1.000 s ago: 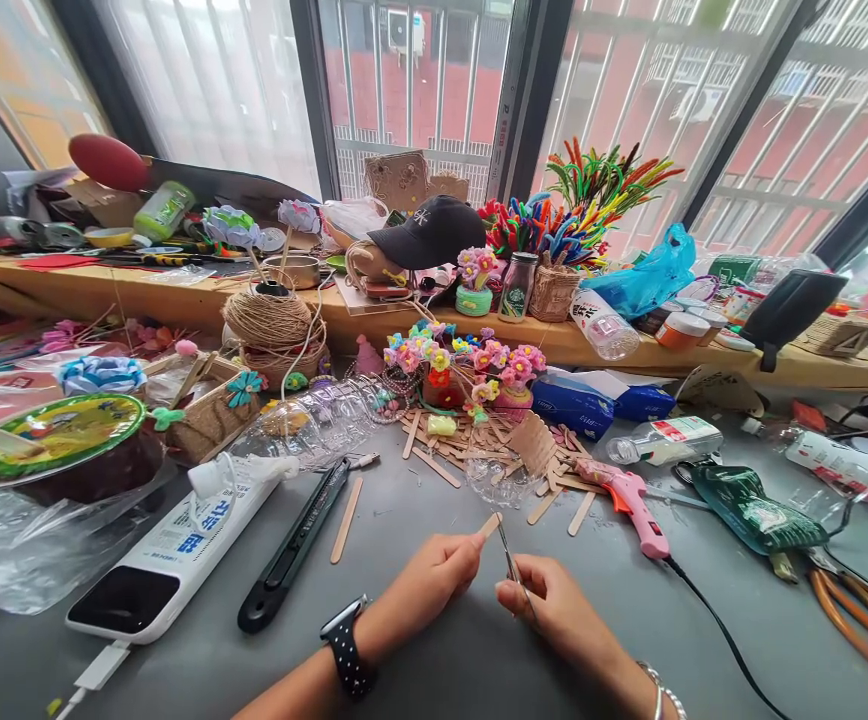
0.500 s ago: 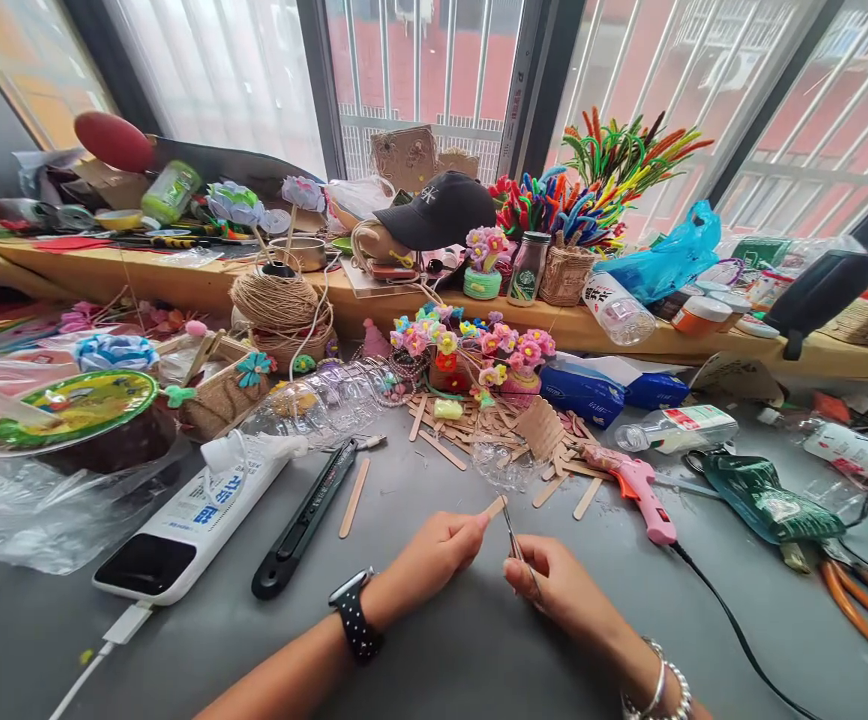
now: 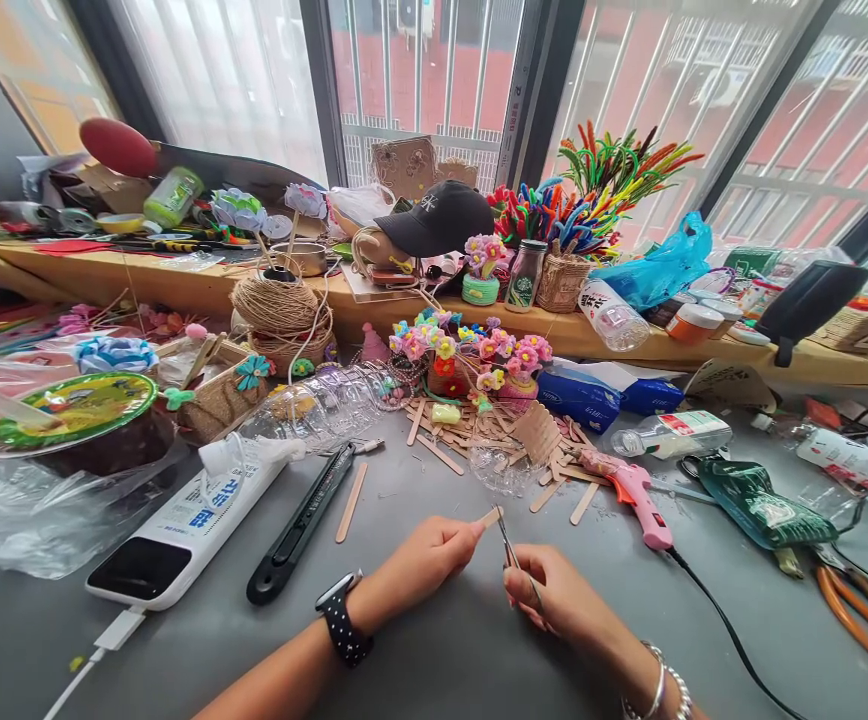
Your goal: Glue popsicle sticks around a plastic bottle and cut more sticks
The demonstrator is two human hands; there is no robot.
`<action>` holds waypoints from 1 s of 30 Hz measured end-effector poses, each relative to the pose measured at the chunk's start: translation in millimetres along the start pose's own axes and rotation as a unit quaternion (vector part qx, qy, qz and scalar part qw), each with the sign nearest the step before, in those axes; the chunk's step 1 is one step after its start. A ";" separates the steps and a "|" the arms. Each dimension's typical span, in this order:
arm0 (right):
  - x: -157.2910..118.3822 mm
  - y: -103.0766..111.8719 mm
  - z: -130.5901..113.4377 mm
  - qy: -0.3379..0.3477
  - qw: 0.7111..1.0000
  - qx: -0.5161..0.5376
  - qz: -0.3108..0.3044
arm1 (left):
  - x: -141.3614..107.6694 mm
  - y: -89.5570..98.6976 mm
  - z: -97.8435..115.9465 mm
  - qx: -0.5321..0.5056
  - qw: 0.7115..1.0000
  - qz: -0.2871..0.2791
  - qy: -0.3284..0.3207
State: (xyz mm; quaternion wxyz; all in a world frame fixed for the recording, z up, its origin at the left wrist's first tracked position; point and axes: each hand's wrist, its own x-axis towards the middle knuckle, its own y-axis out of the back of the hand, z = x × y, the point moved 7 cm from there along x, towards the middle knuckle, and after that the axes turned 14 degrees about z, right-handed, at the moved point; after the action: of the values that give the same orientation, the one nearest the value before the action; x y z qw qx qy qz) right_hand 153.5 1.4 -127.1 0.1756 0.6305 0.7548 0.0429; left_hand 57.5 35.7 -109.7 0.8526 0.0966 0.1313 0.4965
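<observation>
Between the fingertips of my left hand [image 3: 438, 550] is a wooden popsicle stick [image 3: 492, 517], its free end pointing up and right. My right hand [image 3: 554, 595] is closed around small metal scissors [image 3: 509, 548]. The scissor blades meet the stick near its rounded end; whether they have cut into it I cannot tell. Both hands are just above the grey table [image 3: 434, 655]. Beyond them lies a heap of loose popsicle sticks [image 3: 471, 440], with a panel of joined sticks [image 3: 537, 434] on it.
A pink glue gun [image 3: 640, 500] with a black cord lies to the right. On the left are a black utility knife [image 3: 303, 525], a single stick [image 3: 351, 502] and a white device [image 3: 179, 540] with a cable. Crocheted flowers [image 3: 524, 350] and a wooden ledge [image 3: 381, 300] stand behind.
The scissors and the stick have shifted slightly left and down, still touching. The view has tilted a little. Both hands keep their holds.
</observation>
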 end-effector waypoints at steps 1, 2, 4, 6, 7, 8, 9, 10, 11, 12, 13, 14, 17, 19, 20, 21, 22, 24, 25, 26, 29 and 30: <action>0.2 0.1 0.2 0.002 1.000 0.001 0.003 | 0.1 -0.5 -0.4 0.000 1.000 0.002 -0.001; 0.5 0.2 0.4 0.003 1.000 -0.001 0.006 | 0.2 -0.9 -0.8 0.001 1.000 0.004 -0.001; 1.0 0.6 0.9 0.008 1.000 -0.010 0.012 | 0.5 -1.5 -1.9 0.005 1.000 0.008 -0.002; 1.5 0.7 1.2 0.014 0.999 -0.024 0.016 | 1.1 -1.6 -2.7 0.007 1.000 0.010 -0.004; 1.7 0.7 1.4 0.016 0.999 -0.031 0.018 | 1.4 -1.6 -2.9 0.006 1.000 0.010 -0.006; 1.8 0.8 1.5 0.018 0.999 -0.036 0.019 | 1.7 -1.5 -3.1 0.004 1.000 0.009 -0.007; 2.0 0.9 1.6 0.018 0.999 -0.040 0.021 | 1.9 -1.5 -3.3 0.003 1.000 0.008 -0.007; 2.1 1.1 1.6 0.017 0.999 -0.042 0.023 | 2.0 -1.6 -3.5 0.003 1.000 0.008 -0.007; 2.1 1.4 1.6 0.017 0.999 -0.042 0.025 | 2.0 -1.7 -3.7 0.006 1.000 0.008 -0.008; 2.1 1.7 1.3 0.017 0.999 -0.042 0.028 | 1.8 -1.9 -3.8 0.011 1.000 0.009 -0.010; 2.1 2.0 1.1 0.017 0.999 -0.041 0.029 | 1.5 -2.1 -3.5 0.017 1.000 0.012 -0.016; 2.0 2.2 1.0 0.015 0.999 -0.041 0.031 | 1.1 -2.5 -2.7 0.024 0.999 0.015 -0.025; 1.7 1.9 1.0 0.012 0.999 -0.036 0.030 | -0.2 -3.8 0.1 0.046 0.997 0.024 -0.054; 1.7 1.2 1.0 0.012 0.999 -0.027 0.026 | -0.8 -4.7 1.1 0.057 0.996 0.025 -0.062; 1.7 0.9 1.0 0.012 0.999 -0.024 0.024 | -1.0 -4.8 1.7 0.059 0.996 0.024 -0.063; 1.6 0.9 1.0 0.012 0.999 -0.022 0.023 | -1.1 -4.6 2.4 0.061 0.996 0.024 -0.063; 1.6 0.9 0.9 0.013 0.999 -0.021 0.021 | -1.2 -4.3 3.2 0.061 0.996 0.022 -0.061; 1.2 1.3 0.6 0.013 1.000 -0.022 0.019 | -1.4 -2.8 4.8 0.060 0.996 0.021 -0.055; 0.9 1.6 0.6 0.012 1.000 -0.021 0.017 | -1.5 -2.0 5.4 0.060 0.997 0.019 -0.052; 0.6 1.8 0.8 0.011 1.000 -0.021 0.014 | -1.6 -1.0 6.0 0.060 0.997 0.019 -0.049; 0.0 2.1 2.6 0.006 1.000 -0.018 0.004 | -1.7 0.4 5.5 0.056 0.997 0.013 -0.041; 0.1 2.2 3.4 0.005 1.000 -0.016 0.000 | -1.6 0.6 4.8 0.053 0.998 0.011 -0.039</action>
State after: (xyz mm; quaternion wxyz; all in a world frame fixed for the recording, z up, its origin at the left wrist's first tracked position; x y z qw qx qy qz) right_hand 156.6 1.4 -129.7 0.1818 0.6277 0.7547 0.0581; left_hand 57.8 34.4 -104.7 0.8452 0.1625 0.1230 0.4941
